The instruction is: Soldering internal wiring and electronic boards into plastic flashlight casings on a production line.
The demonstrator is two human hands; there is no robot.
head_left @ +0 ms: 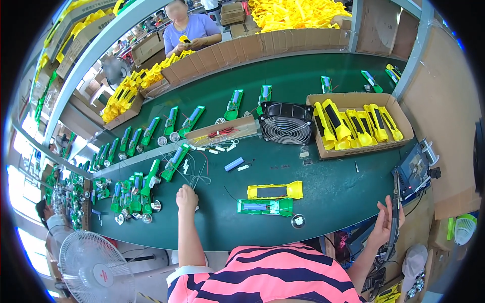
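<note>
My left hand (187,198) is closed at the near end of a tangle of thin pale wires (198,178), its fingertips on the strands. My right hand (384,222), off the table's right edge, is around a black-handled soldering iron (395,214) with its tip pointing up; some fingers are stretched out. Between my hands lies a yellow flashlight housing (275,191) with a dark panel. Just below it is a green housing half (265,207) with a blue battery cell inside. A round silver lamp cup (298,221) rests beside that half.
Green housings (131,194) with lamp cups cluster at the left; more line the far side. A black fan (286,123) stands by a carton (348,151) of yellow housings. A loose blue cell (234,164) lies mid-table. Across the table, a person (194,33) holds a yellow piece.
</note>
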